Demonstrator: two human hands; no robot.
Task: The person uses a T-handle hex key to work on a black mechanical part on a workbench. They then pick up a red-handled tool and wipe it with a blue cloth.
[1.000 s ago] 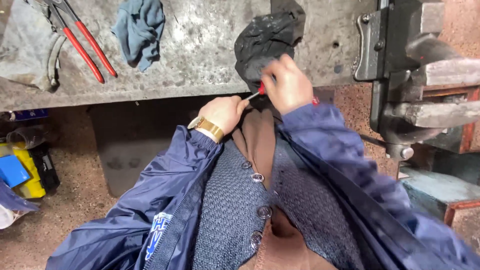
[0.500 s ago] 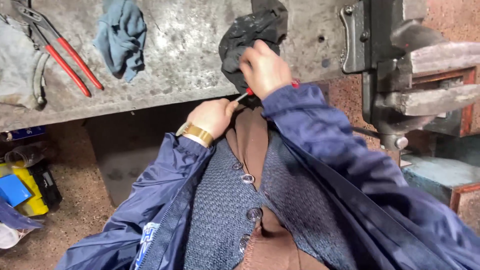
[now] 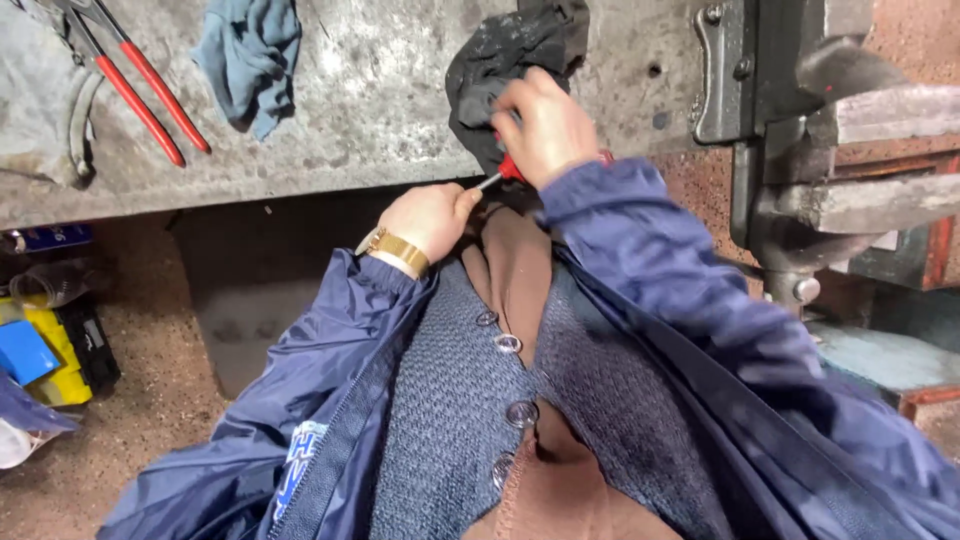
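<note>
Right-hand grip (image 3: 545,125): fingers curled tight around the red handle of a screwdriver (image 3: 508,168), knuckles up, at the near edge of the grey, stained metal desk (image 3: 380,100). Only a bit of red handle and a short length of thin metal shaft show below the fist; the shaft points toward the left hand. The tip is hidden.

Left-hand grip (image 3: 428,218): fingers folded in, thumb pressed against the forefinger close to the end of the shaft, just below the desk's near edge. Whether it pinches something small cannot be told; nothing shows between the fingers. A gold metal watch band (image 3: 398,252) sits on that wrist.

Crumpled black cloth (image 3: 505,60) lies on the desk at its near edge, directly behind and under the right hand, touching it.

Blue-grey rag (image 3: 250,55) lies further left on the desk, well apart from the hands. Red-handled pliers (image 3: 140,90) lie near the desk's far left end, handles running diagonally.

Heavy dark steel bench vise (image 3: 800,130) is fixed at the desk's right end, near the right forearm.

Both arms wear a navy nylon jacket (image 3: 330,400), open over a blue-grey knitted cardigan (image 3: 450,430) with metal buttons.

Floor to the left, below the desk: yellow and blue box-like items (image 3: 40,355), partly cut off.
</note>
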